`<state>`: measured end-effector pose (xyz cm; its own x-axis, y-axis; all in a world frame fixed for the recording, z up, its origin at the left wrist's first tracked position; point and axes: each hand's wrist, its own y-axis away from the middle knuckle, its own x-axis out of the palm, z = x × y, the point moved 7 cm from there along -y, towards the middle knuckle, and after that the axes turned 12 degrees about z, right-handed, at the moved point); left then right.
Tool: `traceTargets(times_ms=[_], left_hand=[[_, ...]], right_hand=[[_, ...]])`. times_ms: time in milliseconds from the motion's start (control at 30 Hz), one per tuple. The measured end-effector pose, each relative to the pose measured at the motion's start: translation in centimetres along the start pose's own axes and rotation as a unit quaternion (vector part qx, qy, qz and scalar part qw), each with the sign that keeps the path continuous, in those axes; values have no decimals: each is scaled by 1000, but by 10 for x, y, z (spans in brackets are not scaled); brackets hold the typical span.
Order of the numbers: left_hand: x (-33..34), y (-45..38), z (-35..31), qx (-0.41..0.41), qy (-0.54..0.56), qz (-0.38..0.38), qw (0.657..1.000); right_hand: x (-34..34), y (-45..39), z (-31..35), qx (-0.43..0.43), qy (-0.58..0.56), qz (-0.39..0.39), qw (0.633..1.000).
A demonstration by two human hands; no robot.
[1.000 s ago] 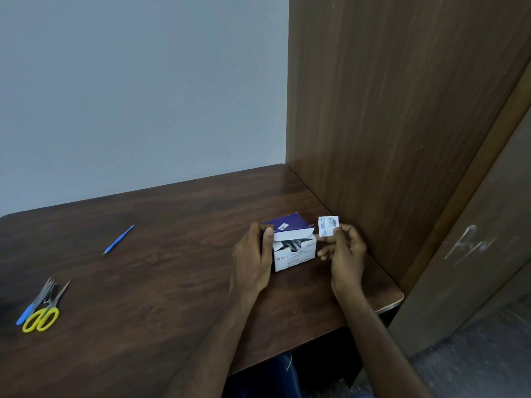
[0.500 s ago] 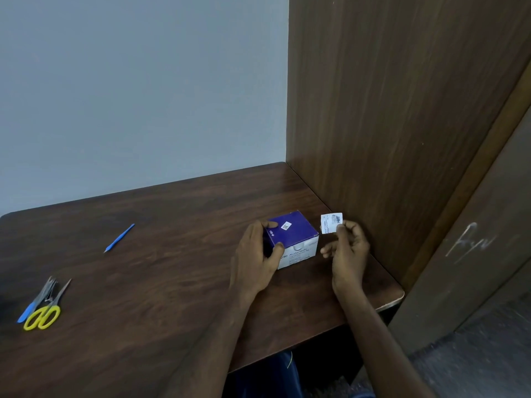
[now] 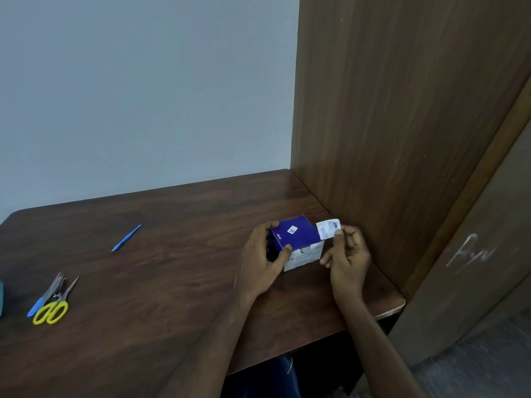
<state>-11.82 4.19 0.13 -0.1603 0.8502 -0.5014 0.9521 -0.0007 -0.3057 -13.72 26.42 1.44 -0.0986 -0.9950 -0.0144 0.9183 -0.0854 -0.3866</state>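
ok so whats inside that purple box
Nothing of the inside shows: the purple box has its lid down, gripped by the left hand. The right hand pinches a white packet outside it.

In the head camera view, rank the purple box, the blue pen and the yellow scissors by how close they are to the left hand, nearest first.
1. purple box: gripped by the left hand, on the right part of the table.
2. blue pen: farther left, mid-table.
3. yellow scissors: far left, near the table's edge.
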Motion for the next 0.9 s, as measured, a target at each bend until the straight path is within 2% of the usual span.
traceTargets(times_ms=[133,200,267,400,567,800,900], left_hand=[[4,2,-4,-31,45,40,998],[-4,4,-4,-52,104,23,993],[-23,9,1,-66,160,-27,985],[-85,28,11,-16,47,-111,993],[-163,46,48,-9,-45,-116,992],[-201,12,107,-23,-183,-39,982],[-199,8,118,-21,-188,-31,982]], right_hand=[[3,19,13,-2,-24,-28,999],[14,35,23,-4,-23,-10,1000],[34,46,32,4,-27,27,999],[94,54,33,61,-40,149,986],[180,45,25,79,-13,280,957],[283,-18,-25,25,62,317,946],[296,-32,-39,27,71,318,945]])
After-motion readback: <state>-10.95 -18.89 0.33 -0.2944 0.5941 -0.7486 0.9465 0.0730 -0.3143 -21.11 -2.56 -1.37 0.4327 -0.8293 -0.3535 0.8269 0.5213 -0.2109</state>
